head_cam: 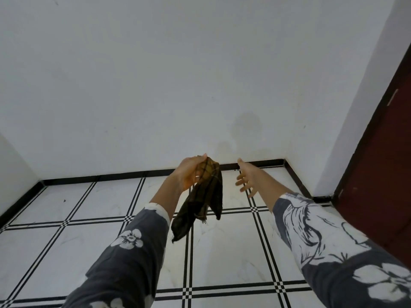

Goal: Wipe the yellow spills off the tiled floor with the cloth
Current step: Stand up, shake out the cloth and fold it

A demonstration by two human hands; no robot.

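Left hand (191, 172) fingers grasp one dark checked cloth (200, 198); right hand (245, 178) fingers spread, released.

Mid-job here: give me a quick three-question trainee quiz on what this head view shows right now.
1. Which hand holds the checked cloth: left hand or right hand?
2. True or false: the cloth is lying flat on the tiled floor.
3. What stands at the right edge of the view?

Key
1. The left hand; the right hand is open and empty.
2. False; it hangs in the air from the left hand.
3. A dark red door, beside the white wall. No yellow spill shows on the visible tiles.
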